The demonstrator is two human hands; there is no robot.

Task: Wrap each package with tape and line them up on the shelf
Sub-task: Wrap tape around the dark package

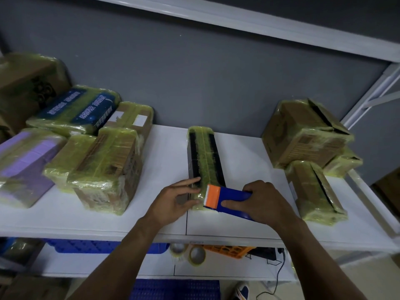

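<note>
Shelf (164,152) was stocked with wrapped packages (104,167) at 9 and 3 o'clock; 1 black package (203,156), pressed under flat left hand (173,202), was judged part-taped, dispenser (227,197) gripped by right hand (265,202).

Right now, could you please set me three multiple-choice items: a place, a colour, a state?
1. Where does the long black tape-wrapped box lie?
A. mid white shelf
B. on the floor
C. on a chair
2. What colour is the blue plastic tape dispenser's cutter head?
A. green
B. orange
C. white
3. What is the right hand doing?
A. hanging idle
B. pointing upward
C. gripping the dispenser
Answers: A, bare white board flanks it; B, the toothed head is orange; C, fingers curl round its body.
</note>
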